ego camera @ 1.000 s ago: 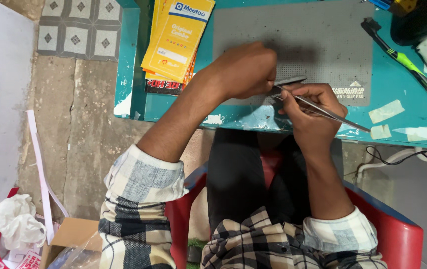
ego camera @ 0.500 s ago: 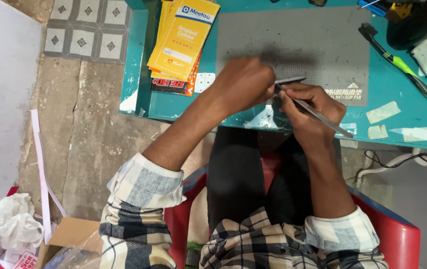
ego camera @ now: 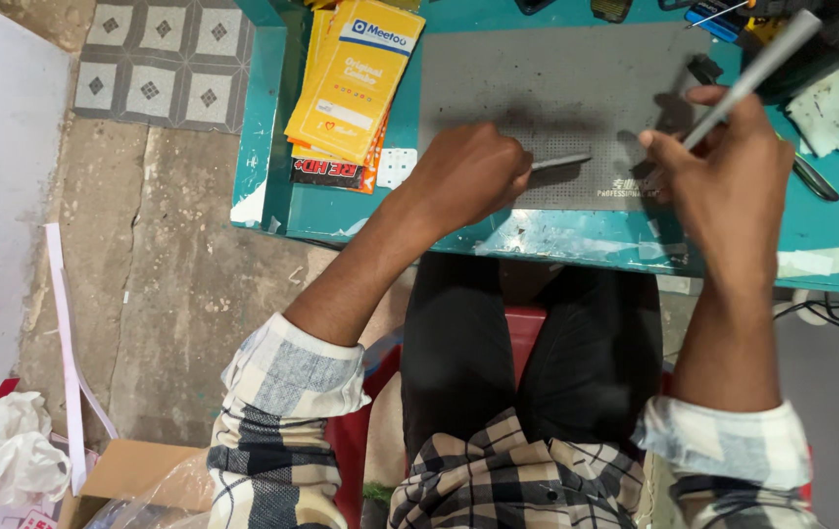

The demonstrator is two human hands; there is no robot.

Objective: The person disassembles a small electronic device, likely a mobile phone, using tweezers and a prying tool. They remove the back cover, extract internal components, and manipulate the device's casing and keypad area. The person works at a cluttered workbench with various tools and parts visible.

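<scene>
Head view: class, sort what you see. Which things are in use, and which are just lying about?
In use:
left hand holding a thin metal tool
right hand holding a grey rod
grey mat

Lying about:
yellow packets
white cloth
cardboard box
crumpled white bag

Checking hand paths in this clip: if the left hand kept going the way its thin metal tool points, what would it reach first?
The left hand points its thin metal tool rightward across the grey mat. Bare mat comes first, then probably the right hand; heights are hard to judge.
</scene>
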